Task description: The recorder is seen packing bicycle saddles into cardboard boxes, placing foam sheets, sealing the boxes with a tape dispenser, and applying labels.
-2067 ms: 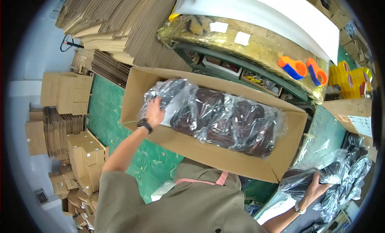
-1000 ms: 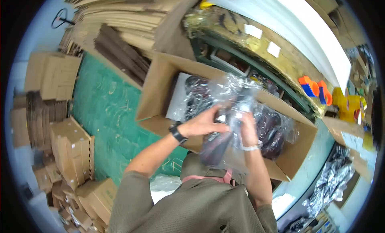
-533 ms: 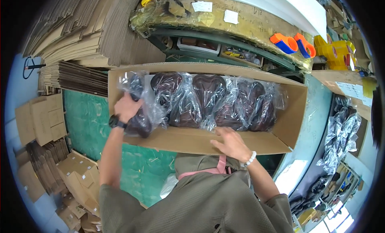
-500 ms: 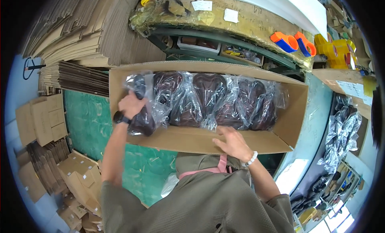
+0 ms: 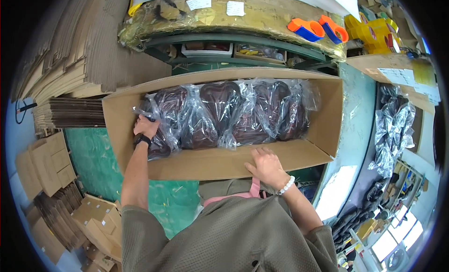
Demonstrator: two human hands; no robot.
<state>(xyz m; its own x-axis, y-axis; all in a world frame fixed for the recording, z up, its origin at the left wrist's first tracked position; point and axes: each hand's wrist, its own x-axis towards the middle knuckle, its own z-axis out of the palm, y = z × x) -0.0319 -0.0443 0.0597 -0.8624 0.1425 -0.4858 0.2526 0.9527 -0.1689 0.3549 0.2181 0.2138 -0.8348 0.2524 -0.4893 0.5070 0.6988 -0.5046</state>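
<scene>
Crinkled clear plastic blurs the row of dark maroon bagged items [image 5: 234, 115] filling the long open brown cardboard box [image 5: 210, 162], so their exact shape is hard to make out. The left hand [image 5: 146, 127] reaches into the box's left end, fingers closed on the leftmost bag and partly hidden by it. The right hand [image 5: 266, 165] lies open, flat on the box's near wall, just outside the bags.
</scene>
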